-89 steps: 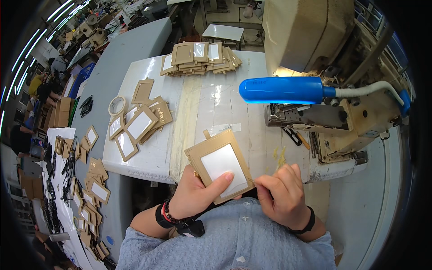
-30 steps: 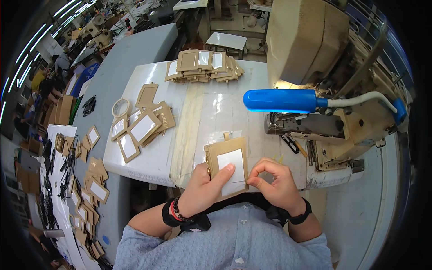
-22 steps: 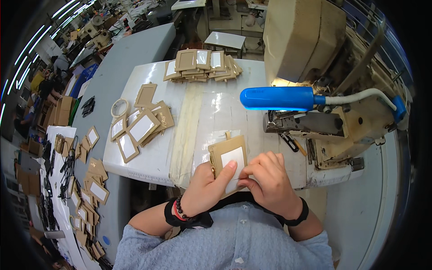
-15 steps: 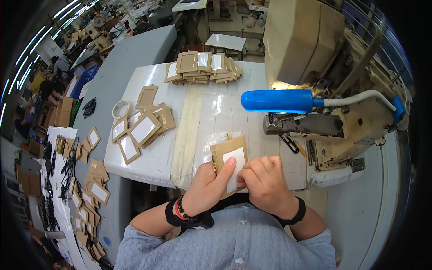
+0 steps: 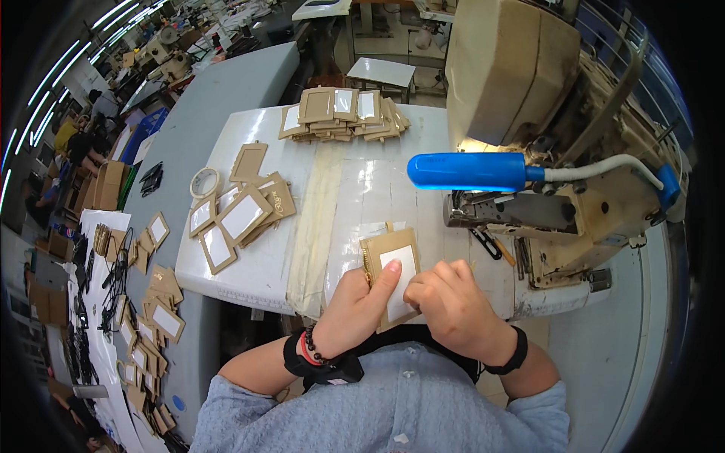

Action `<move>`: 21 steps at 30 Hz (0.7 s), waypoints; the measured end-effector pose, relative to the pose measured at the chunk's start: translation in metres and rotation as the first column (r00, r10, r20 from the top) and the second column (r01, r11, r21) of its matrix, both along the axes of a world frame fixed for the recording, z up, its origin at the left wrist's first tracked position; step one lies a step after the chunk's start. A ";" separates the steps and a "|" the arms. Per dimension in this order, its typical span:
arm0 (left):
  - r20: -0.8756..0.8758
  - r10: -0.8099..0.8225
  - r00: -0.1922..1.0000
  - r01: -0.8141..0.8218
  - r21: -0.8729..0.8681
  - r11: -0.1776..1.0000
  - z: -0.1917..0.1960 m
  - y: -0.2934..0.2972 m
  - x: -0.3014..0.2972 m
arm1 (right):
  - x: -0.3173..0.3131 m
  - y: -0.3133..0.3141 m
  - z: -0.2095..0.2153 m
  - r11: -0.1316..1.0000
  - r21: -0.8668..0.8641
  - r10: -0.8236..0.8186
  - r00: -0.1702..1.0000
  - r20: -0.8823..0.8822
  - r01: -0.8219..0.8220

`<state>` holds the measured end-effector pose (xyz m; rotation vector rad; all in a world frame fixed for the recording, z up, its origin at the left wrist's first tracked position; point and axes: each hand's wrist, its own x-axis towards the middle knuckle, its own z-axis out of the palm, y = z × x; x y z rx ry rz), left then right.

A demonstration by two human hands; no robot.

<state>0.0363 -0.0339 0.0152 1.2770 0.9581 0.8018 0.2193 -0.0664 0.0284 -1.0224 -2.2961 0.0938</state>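
Left hand grip closed on tan rectangular cardboard frame with white window, thumb pressed on the window. Right hand grip pinches the frame's right edge. Frame lies on white desk. Beyond grip: blue tubular lamp, beige sewing machine. Left of grip: loose matching frames.

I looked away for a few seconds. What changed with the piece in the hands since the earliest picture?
The tan card holder was turned from tilted to upright and drawn toward the body. The left hand keeps holding it, the right hand now covers its lower right. The piles and sewing machine stayed put.
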 end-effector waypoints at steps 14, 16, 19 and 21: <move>0.227 0.023 0.974 -0.025 0.007 1.000 -0.002 -0.007 0.001 | -0.028 -0.026 0.011 0.972 0.115 0.230 0.930 -0.287 -0.205; 0.313 0.005 0.950 0.013 -0.057 0.998 -0.008 -0.006 -0.003 | -0.026 -0.024 0.004 0.937 0.062 0.339 0.853 -0.396 -0.343; 0.420 0.068 0.905 -0.026 -0.106 0.994 -0.017 -0.010 0.000 | -0.030 -0.023 -0.010 0.831 -0.049 0.372 0.618 -0.692 -0.555; 0.503 0.092 0.860 -0.040 -0.113 0.993 -0.017 -0.012 0.002 | -0.032 -0.023 -0.011 0.775 -0.077 0.336 0.513 -0.790 -0.627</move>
